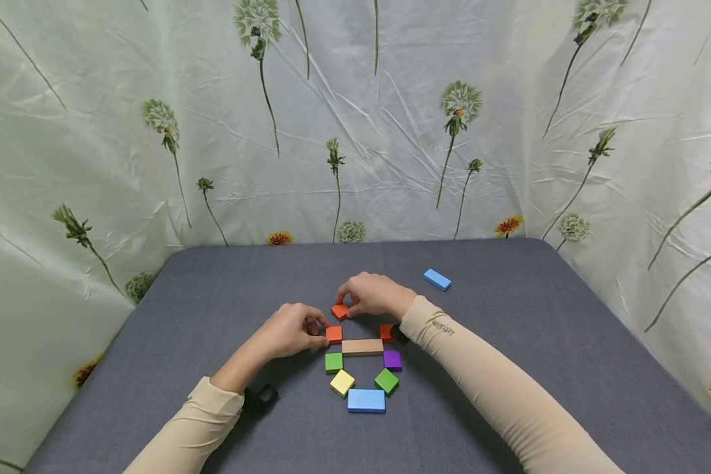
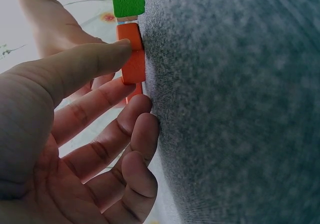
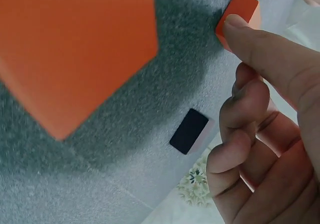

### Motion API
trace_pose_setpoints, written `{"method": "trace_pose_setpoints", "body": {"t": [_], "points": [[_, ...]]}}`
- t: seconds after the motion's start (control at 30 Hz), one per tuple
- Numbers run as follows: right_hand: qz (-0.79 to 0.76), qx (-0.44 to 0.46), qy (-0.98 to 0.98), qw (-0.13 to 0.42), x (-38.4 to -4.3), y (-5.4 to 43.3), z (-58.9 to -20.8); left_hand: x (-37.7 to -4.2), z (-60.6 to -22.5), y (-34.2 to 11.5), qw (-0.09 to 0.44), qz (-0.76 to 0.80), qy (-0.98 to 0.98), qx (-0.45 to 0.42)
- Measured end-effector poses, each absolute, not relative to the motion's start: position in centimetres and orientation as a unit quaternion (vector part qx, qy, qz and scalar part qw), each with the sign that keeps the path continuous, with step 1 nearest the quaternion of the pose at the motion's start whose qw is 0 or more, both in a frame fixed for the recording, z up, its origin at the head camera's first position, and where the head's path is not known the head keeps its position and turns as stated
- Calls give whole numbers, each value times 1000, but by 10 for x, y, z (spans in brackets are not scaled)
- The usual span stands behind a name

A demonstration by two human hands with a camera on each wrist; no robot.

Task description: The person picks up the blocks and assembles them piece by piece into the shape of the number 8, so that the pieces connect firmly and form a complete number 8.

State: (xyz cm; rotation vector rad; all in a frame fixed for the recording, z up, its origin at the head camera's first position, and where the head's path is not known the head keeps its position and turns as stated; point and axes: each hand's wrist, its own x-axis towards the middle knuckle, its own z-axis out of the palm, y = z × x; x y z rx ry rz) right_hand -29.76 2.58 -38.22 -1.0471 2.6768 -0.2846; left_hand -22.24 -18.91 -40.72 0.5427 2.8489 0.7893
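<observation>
My left hand (image 1: pixel 293 330) pinches an orange block (image 1: pixel 334 334) between thumb and index finger, its other fingers loosely bent in the left wrist view. Just beyond it, my right hand (image 1: pixel 372 294) pinches a second orange block (image 1: pixel 340 311), which sits turned at an angle. A third orange block (image 1: pixel 386 332) lies beside the right cuff and looms large in the right wrist view. Between the two sides lies a long wooden block (image 1: pixel 363 347). Below it are a green block (image 1: pixel 334 363), a purple block (image 1: pixel 392 360), a yellow block (image 1: pixel 342 382), another green block (image 1: pixel 386 381) and a wide blue block (image 1: pixel 366 401).
A separate blue block (image 1: pixel 437 279) lies farther back on the right of the grey table (image 1: pixel 243 276). Behind the table hangs a pale curtain (image 1: pixel 391 131) printed with flowers. Dark wrist straps show at both cuffs.
</observation>
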Motion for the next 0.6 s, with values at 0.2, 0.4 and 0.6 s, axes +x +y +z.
{"method": "trace_pose_setpoints", "body": {"t": [0.2,0.4,0.6], "points": [[-99,-373,913,133,-294,24,-382,-222,-407,-190,68,264,944,186],[-97,-372,913,140,-289,25,-378,-222,-407,-190,68,265,943,187],[-98,-371,912,148,-286,26,-377,-223,-407,-190,68,265,944,186]]}}
